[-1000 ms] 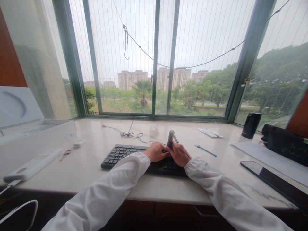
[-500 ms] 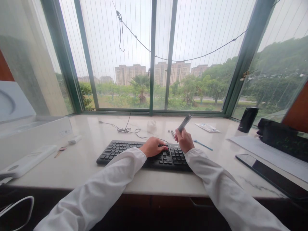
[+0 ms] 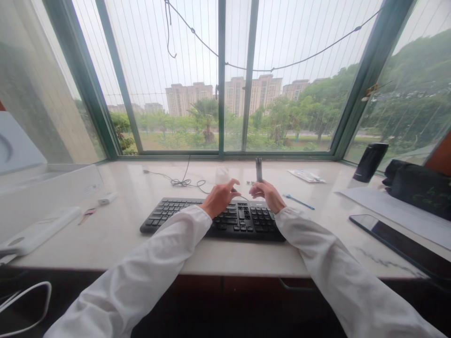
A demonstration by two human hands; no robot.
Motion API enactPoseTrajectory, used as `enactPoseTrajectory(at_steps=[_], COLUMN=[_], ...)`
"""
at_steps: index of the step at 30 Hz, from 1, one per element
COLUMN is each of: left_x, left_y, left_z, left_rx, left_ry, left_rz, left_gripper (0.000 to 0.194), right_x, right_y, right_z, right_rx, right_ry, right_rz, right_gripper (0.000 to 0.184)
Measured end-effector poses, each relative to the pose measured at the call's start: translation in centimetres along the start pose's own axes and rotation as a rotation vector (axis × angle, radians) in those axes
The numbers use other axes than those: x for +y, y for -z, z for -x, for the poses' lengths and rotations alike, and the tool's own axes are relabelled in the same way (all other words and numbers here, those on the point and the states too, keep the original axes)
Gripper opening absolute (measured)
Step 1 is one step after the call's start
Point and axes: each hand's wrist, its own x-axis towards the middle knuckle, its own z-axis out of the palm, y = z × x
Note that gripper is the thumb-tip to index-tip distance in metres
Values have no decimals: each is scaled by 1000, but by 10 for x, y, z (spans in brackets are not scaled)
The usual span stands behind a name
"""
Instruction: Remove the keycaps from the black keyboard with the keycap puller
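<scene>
A black keyboard (image 3: 190, 220) lies on the pale marble sill in front of me. My right hand (image 3: 269, 195) hovers over its far right edge, closed around a slim grey tool (image 3: 258, 169) that stands upright. My left hand (image 3: 220, 198) is just above the keys, fingers loosely apart with the thumb raised, reaching toward the tool and holding nothing I can see. A few small dark keycaps (image 3: 251, 182) lie on the sill behind the keyboard.
The keyboard's cable (image 3: 183, 182) coils behind it. A blue stick (image 3: 298, 201), a flat packet (image 3: 306, 175), a black cup (image 3: 369, 162), a black bag (image 3: 419, 190) and a dark tablet (image 3: 398, 245) sit to the right. White boxes (image 3: 38, 230) and a small key (image 3: 86, 214) lie at the left.
My right hand swung the grey tool away to the right, then brought it back upright. My left hand lifted off the keys and opened. The view tilted up slightly.
</scene>
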Motion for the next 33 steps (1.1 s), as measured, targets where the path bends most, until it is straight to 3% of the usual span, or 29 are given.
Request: enactPoseTrajectory(at_steps=[4,12,19,24,33], left_x=[3,5,2,2,4], left_y=[2,1,-1,-2,0], left_z=[1,2,3,4,4], left_rx=[29,-48,-93,-41,70], left_ry=[31,-17,-68,-90,-106], left_rz=[-12,109,67,35,-44], left_gripper=[25,21,27,26,17], right_x=[-2,-1,5,6,4], right_y=[-5,-12,-10,-8,-8], right_z=[1,7,4,2,1], right_rx=[-110,-293,-265,-194,-189], right_ry=[-70,29,0,-15,24], right_rz=[-113,-37,-89,-111,-38], right_gripper=[18,38,47,51,49])
